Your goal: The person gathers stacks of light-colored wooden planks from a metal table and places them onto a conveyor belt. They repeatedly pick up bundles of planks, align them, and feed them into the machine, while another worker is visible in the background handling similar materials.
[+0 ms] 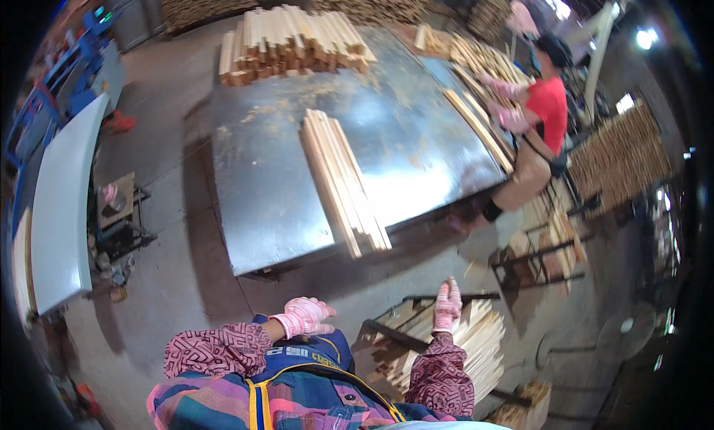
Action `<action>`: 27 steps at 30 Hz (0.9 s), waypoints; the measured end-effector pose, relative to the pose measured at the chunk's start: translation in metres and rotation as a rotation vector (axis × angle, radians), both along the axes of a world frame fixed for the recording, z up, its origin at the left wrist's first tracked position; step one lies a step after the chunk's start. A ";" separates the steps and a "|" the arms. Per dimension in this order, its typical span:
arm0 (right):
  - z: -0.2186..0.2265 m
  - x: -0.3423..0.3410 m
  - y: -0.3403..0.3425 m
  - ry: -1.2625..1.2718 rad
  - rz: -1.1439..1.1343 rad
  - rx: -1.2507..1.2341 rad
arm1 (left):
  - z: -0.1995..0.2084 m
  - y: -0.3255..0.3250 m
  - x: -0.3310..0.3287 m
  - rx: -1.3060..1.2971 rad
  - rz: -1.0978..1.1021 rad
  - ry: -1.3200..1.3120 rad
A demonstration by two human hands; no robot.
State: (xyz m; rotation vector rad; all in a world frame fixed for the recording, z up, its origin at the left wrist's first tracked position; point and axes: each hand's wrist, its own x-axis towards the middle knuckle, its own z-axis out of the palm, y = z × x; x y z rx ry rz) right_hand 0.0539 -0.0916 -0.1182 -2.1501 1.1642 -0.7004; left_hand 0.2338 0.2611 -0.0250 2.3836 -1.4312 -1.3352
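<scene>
My left hand (pixel 303 316), in a pink-and-white striped glove, hovers before my blue apron (pixel 327 347). Its thumb and fingers are apart, and nothing shows in it. My right hand (pixel 447 305), gloved alike, reaches forward with fingers stretched out and holds nothing I can see. Below and beside it, a stack of pale wood strips (pixel 476 344) lies on a dark metal rack (pixel 394 334). Ahead of both hands, a bundle of long wood strips (pixel 338 173) rests on the metal-topped table (pixel 260 214), its near ends jutting past the front edge.
A large pile of wood strips (pixel 297 43) covers the table's far end. At the right side, a co-worker in a red shirt (pixel 547 114) handles strips (pixel 487 66). A white panel (pixel 67 207) stands left, near a small stand (pixel 119 207). Another rack with wood (pixel 547 251) is right.
</scene>
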 end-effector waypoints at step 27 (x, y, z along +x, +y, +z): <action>0.005 0.391 0.146 -0.078 0.497 1.663 | -0.044 -0.020 0.160 -0.477 1.155 0.037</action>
